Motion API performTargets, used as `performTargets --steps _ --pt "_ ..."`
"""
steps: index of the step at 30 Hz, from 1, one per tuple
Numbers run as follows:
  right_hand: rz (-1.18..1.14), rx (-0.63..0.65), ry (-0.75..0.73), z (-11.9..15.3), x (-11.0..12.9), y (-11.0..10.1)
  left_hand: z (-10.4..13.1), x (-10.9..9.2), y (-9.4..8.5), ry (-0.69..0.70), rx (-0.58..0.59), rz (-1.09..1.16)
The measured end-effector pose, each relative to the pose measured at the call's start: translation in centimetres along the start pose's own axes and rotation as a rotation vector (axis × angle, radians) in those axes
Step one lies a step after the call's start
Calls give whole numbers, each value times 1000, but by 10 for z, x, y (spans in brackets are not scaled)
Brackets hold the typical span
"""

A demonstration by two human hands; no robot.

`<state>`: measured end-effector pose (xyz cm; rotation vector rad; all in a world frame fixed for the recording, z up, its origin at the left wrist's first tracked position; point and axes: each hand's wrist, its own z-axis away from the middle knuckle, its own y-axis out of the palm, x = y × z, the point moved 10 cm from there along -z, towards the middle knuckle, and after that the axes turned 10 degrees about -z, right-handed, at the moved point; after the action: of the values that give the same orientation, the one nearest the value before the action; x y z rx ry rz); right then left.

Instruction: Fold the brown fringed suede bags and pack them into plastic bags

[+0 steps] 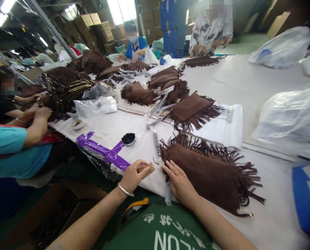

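Note:
A brown fringed suede bag (204, 170) lies flat on the white-covered table right in front of me. My right hand (179, 180) rests on its left end, fingers stretched out over the edge. Just left of the bag, my left hand (135, 174) pinches a small tan card tag (151, 169) between thumb and fingers. A strip of clear plastic (155, 139) runs along the table near the bag's left end. Whether the tag is tied to the bag I cannot make out.
More fringed bags (192, 106) lie farther up the table. A small dish of black pieces (128, 139) and purple tape (105, 152) are to the left. Clear plastic bags (290, 121) sit at right. Co-workers stand around; a blue-sleeved arm (6, 142) is at left.

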<state>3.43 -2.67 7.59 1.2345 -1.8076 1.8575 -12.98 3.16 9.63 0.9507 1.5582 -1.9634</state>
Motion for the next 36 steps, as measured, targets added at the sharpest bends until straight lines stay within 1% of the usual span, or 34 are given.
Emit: performTargets --steps 2,4,5,7,8,9,10,11,12,13,15,16,17,18,19,20,21,22,24,26,28,30,31,33,34,35,36 --pt "-145 -91 20 7 -6 -15 -2 -12 14 -42 64 111" --pt "-262 -213 74 15 -14 -33 -9 -28 37 -55 153 216" --pt "-292 -261 94 17 -17 -40 -12 -37 49 -35 203 245" --pt "-309 -291 90 18 -14 -47 -18 -57 68 46 280 238" --pt "-310 -292 76 16 -11 -48 -20 -65 73 93 299 207" --pt "-307 -298 65 14 -8 -49 -21 -69 73 131 300 167" --pt "-295 -306 59 12 -6 -50 -22 -68 70 150 287 126" --pt "-267 -310 60 9 -3 -49 -23 -63 63 143 265 94" --pt "-221 -301 66 5 -1 -46 -24 -53 54 112 239 74" --pt "-156 -277 74 1 1 -41 -24 -39 43 66 210 66" --pt "-8 -187 85 -6 4 -24 -19 -6 20 -47 157 78" --pt "56 -140 88 -9 5 -15 -15 11 12 -103 146 93" --pt "105 -104 91 -11 5 -8 -9 26 8 -156 153 113" --pt "137 -77 92 -12 4 -2 -1 39 8 -207 181 139" --pt "151 -57 91 -13 3 2 6 49 13 -254 228 174" --pt "147 -41 87 -12 2 4 14 55 21 -293 288 216" --pt "125 -30 80 -11 1 4 21 56 30 -318 346 259" --pt "84 -23 71 -10 0 3 26 52 40 -323 396 291" --pt "-23 -34 54 -7 0 -5 26 34 55 -274 444 298" --pt "-90 -56 24 -3 4 -13 19 8 63 -185 438 256" --pt "-89 -73 -37 0 11 -18 9 -20 70 -102 447 252" --pt "-80 -110 -83 3 16 -22 3 -46 78 -21 502 300" --pt "-88 -148 -85 4 16 -25 1 -57 80 22 542 330" --pt "-118 -213 -52 7 9 -31 -3 -73 78 103 597 370" --pt "-133 -224 -35 7 6 -33 -7 -76 74 134 593 373" --pt "-146 -231 -21 7 2 -36 -13 -77 67 156 555 362" --pt "-157 -242 -7 7 -2 -40 -23 -74 58 175 485 325"
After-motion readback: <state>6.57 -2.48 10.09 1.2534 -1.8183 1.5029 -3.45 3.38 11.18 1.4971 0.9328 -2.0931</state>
